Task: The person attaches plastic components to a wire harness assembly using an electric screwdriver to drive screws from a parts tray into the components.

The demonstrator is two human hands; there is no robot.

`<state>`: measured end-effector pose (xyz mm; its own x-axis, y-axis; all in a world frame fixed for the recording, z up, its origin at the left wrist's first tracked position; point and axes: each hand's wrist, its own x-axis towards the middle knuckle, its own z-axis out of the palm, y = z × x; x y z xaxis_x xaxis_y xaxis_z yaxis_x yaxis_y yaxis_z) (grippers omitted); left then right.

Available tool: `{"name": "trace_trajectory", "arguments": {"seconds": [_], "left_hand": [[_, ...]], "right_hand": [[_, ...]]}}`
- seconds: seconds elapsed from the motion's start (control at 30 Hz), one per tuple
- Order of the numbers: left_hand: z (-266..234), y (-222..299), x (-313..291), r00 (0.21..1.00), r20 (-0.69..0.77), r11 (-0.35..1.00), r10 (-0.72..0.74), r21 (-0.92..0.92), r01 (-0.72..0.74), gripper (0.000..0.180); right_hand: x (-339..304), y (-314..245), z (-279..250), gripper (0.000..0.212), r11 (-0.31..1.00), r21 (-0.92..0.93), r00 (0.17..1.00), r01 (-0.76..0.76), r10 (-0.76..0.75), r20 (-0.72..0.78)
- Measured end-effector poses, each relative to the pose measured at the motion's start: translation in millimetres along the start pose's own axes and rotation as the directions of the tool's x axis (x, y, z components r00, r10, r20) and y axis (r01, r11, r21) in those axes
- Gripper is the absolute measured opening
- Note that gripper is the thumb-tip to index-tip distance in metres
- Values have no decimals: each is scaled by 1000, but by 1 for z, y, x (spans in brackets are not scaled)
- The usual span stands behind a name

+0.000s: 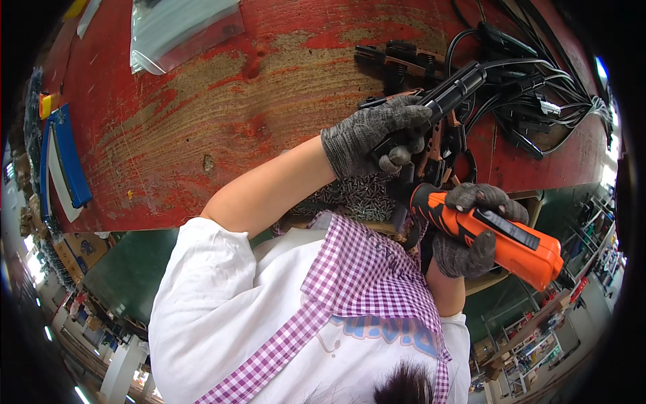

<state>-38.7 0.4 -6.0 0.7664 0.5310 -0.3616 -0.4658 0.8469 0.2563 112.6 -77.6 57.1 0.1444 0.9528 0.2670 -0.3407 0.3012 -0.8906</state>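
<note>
My left hand (pixel 373 135), in a grey knit glove, grips a black plug-shaped part (pixel 452 93) with a black cable running from it, held over the edge of the red wooden table (pixel 222 114). My right hand (pixel 471 232), also gloved, is wrapped around an orange and black electric screwdriver (pixel 508 239). The screwdriver's black front end points up toward the part under my left hand; the tip itself is hidden behind the hand. A heap of small silver screws (pixel 353 196) lies just below my left hand.
A tangle of black cables and connectors (pixel 531 101) covers the table's far right. A clear plastic bag (pixel 182 27) lies at the far left, and a blue and white flat object (pixel 64 165) sits at the left edge. Brown and black parts (pixel 404 60) lie beyond my left hand.
</note>
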Motion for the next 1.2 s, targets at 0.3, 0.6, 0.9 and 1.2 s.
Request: {"name": "trace_trajectory", "arguments": {"seconds": [0.3,0.6,0.9,1.2], "left_hand": [[5,1,-2,993,-100,998,-68,-12,68,38],[2,-3,-1,996,-31,993,-89,-86,86,37],[-2,-2,-1,986,29,981,-161,-100,163,26],[1,-1,-2,992,74,994,-104,-32,106,25]], "right_hand": [[16,-31,-2,36,982,125,985,144,-130,-109],[49,-68,14,33,924,163,933,345,-319,-166],[58,-55,4,39,909,107,909,404,-386,-157],[58,-56,8,33,936,89,930,341,-322,-176]]}}
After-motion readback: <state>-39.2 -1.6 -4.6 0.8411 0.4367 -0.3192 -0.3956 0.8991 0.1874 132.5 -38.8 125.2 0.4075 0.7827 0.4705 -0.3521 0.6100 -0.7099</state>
